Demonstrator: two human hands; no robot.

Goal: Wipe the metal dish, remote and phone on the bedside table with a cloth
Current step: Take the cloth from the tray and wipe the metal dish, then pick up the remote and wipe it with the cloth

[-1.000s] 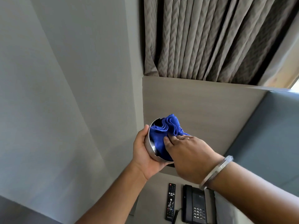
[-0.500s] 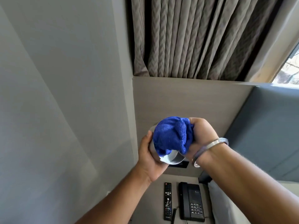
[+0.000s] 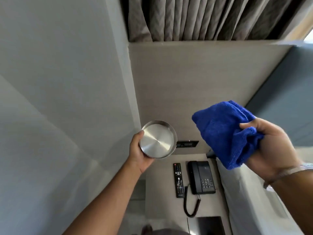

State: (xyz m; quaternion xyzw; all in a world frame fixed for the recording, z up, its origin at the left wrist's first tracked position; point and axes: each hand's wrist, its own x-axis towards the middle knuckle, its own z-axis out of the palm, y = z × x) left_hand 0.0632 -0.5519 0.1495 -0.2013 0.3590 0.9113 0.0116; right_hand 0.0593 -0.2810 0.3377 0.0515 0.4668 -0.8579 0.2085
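The left hand [image 3: 140, 154] cups the metal dish [image 3: 158, 139] by its rim, thumb on the upper left edge and fingers curled under, holding it in the air above the bedside table [image 3: 162, 207]. The dish looks thin, stiff and light, but its polished face is likely slippery, so a hold across the rim seems safest. Below it the remote [image 3: 178, 180] lies flat just beside the phone [image 3: 201, 177], whose coiled cord [image 3: 190, 204] loops toward the table's front; both look rigid and easy to steady, though the handset could probably shift. The wall closes in on the left and the bed edge on the right, leaving a narrow table. The right hand [image 3: 271, 150], well apart from the left, grips the soft bunched cloth [image 3: 223, 133], clear of the dish
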